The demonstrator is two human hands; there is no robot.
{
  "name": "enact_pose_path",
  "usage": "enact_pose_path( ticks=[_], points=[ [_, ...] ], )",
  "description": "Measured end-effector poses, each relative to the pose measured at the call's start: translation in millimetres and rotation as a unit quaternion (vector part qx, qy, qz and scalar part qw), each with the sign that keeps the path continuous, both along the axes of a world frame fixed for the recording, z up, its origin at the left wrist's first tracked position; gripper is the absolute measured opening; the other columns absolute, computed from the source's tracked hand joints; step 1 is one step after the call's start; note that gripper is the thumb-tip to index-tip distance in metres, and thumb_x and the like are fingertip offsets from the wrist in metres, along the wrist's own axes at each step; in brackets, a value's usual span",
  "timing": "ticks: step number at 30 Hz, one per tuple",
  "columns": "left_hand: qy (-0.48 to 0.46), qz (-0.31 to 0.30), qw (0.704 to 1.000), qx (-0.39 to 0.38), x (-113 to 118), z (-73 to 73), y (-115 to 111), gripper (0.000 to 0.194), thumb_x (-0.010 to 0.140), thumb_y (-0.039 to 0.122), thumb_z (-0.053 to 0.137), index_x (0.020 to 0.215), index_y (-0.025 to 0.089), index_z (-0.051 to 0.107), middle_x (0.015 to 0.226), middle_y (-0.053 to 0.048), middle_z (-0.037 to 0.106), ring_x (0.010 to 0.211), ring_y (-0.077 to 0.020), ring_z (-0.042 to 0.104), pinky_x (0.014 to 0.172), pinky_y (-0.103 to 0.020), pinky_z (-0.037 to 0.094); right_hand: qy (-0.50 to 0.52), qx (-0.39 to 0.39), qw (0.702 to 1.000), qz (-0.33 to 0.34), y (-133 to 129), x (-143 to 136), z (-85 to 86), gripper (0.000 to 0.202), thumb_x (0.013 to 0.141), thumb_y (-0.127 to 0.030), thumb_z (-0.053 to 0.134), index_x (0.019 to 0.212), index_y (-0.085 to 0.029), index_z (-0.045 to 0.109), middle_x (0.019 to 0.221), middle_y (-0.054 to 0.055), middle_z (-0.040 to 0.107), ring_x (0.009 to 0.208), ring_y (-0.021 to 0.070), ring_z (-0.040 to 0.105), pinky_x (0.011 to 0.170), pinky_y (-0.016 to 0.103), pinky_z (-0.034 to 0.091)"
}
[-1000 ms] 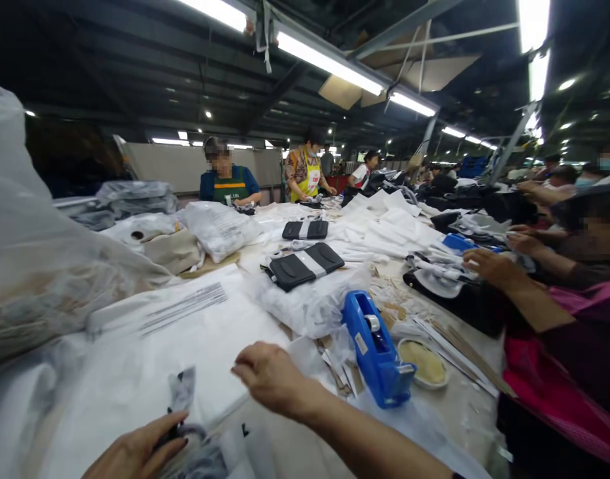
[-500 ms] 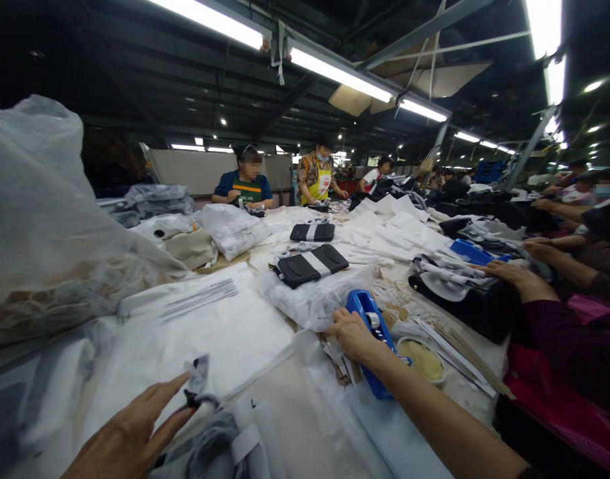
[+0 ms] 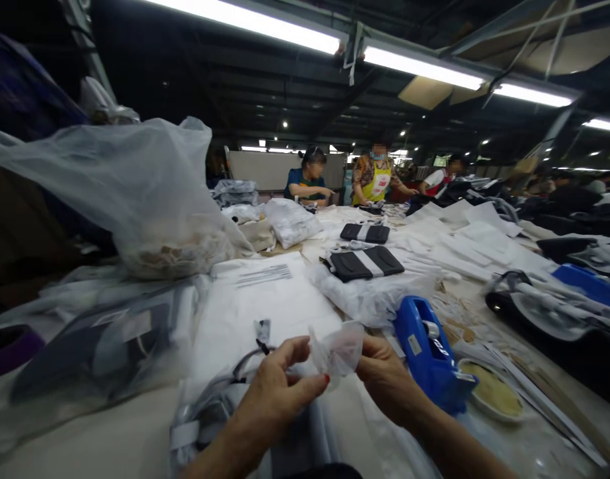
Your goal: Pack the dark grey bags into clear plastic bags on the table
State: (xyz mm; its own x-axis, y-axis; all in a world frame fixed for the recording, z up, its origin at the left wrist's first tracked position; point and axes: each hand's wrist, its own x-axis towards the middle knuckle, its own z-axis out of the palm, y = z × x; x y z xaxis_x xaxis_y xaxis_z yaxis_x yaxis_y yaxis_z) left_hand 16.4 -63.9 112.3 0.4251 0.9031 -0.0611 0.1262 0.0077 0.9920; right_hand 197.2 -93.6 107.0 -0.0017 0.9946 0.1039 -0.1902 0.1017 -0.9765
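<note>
A small, crumpled translucent plastic bag [image 3: 340, 349] is held up between my two hands. The thumb and forefinger of my left hand [image 3: 279, 386] are at its left side, with the plastic between their tips. My right hand [image 3: 387, 376] pinches its right side, fingers closed. Below them, partly covered by my left forearm, lies a dark bag [image 3: 217, 406] with grey straps and clear wrapping. A blue tape dispenser [image 3: 422, 352] stands just right of my right hand.
A large clear sack [image 3: 159, 199] of scraps and a dark plastic-wrapped bag [image 3: 110, 346] are at left. Black pouches [image 3: 367, 263] with white bands lie ahead on plastic. A round tub [image 3: 494, 391] sits at right. Two co-workers [image 3: 309, 179] are across the table.
My right hand has left the tape dispenser and come to the middle. My left hand has moved right, and both now hold the crumpled plastic. The view has turned left.
</note>
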Motion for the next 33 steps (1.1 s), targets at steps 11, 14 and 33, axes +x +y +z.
enact_pose_path(
  ticks=[11, 14, 33],
  points=[
    [-0.108, 0.055, 0.985, -0.121, -33.8, -6.4, -18.8, 0.025, 0.055, 0.029, 0.070, 0.067, 0.011, 0.058, 0.059, 0.000, 0.057, 0.053, -0.0098, 0.048, 0.052, -0.022, 0.035, 0.165, -0.118, 0.971, 0.127, -15.7, -33.2, -18.8, 0.027, 0.061, -0.021, 0.072, 0.088, -0.017, 0.071, 0.083, 0.005, 0.068, 0.078, 0.0159, 0.059, 0.078, 0.030, 0.043],
    [-0.048, 0.125, 0.990, -0.054, -40.6, -12.1, -21.5, 0.019, 0.055, 0.029, 0.065, 0.057, 0.013, 0.054, 0.051, 0.004, 0.049, 0.050, -0.0079, 0.040, 0.049, -0.021, 0.031, 0.209, -0.154, 0.955, 0.140, -20.0, -33.2, -13.3, 0.051, 0.061, -0.034, 0.072, 0.109, -0.019, 0.063, 0.104, 0.009, 0.065, 0.100, 0.0252, 0.058, 0.085, 0.041, 0.043],
    [0.274, 0.249, 0.921, 0.119, -107.1, -31.5, -15.5, 0.018, 0.069, 0.027, 0.057, 0.060, 0.019, 0.044, 0.044, 0.007, 0.041, 0.041, -0.0094, 0.040, 0.043, -0.021, 0.028, -0.205, -0.068, 0.976, -0.017, 15.5, -67.0, -31.5, 0.034, 0.053, -0.025, 0.070, 0.085, -0.018, 0.061, 0.061, -0.005, 0.056, 0.060, 0.0140, 0.053, 0.059, 0.027, 0.041]
  ],
)
